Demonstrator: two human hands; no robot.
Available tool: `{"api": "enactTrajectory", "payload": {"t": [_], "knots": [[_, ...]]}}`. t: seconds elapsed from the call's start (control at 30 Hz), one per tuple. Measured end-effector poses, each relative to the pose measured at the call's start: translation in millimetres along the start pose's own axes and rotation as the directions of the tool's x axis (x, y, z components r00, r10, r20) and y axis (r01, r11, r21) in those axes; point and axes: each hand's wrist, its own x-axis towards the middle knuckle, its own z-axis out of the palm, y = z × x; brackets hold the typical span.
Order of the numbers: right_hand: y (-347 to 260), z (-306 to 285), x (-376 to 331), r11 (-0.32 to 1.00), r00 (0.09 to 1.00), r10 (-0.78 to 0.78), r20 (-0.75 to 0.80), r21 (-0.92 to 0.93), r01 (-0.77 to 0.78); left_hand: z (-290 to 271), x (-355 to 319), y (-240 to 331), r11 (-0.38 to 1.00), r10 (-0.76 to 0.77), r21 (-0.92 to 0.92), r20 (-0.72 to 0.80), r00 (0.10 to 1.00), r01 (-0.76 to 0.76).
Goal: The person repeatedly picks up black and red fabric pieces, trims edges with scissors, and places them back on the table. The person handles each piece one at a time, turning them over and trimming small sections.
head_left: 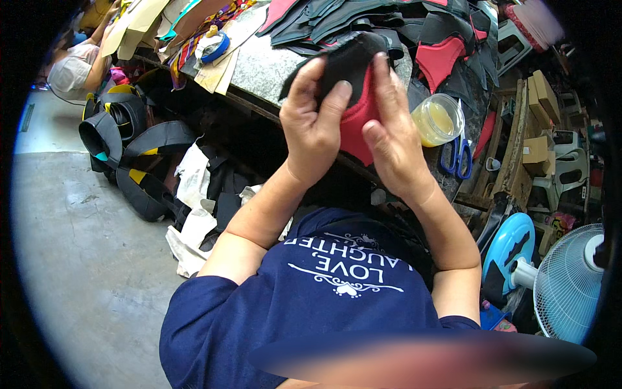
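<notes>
A black and red cut piece of soft sheet material (355,123), maybe a shoe upper part, is held up in front of me above the near edge of the work table. My left hand (313,126) pinches its black left side between thumb and bent fingers. Along its red right edge, my right hand (400,139) holds it with straighter fingers and the thumb in front. Some fingertips are slightly blurred, and part of the piece is hidden behind the hands. Right of my right hand stands a clear jar of yellowish paste (435,122), with blue-handled scissors (457,155) beside it.
Stacked black pieces (324,24) and red-black pieces (440,58) cover the table's far side. A blue tape roll (214,48) lies at the left. Black looped straps (129,136) and white cloth scraps (194,178) lie below. A fan (570,279) stands right; another person (76,68) sits far left.
</notes>
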Motion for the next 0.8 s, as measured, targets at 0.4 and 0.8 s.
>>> {"api": "enactTrajectory", "payload": {"t": [0.4,0.8], "knots": [[7.0,-1.1,4.7,0.998,0.999,-0.051,-0.010,-0.024,0.051,-1.2,0.3,-1.8,0.967,-0.098,-0.239,-0.043,0.994,0.085],[7.5,-16.3,13.3,0.991,0.994,-0.086,-0.060,-0.104,0.080,-4.9,-9.0,-5.9,0.987,0.154,-0.045,0.022,0.988,-0.153]]}}
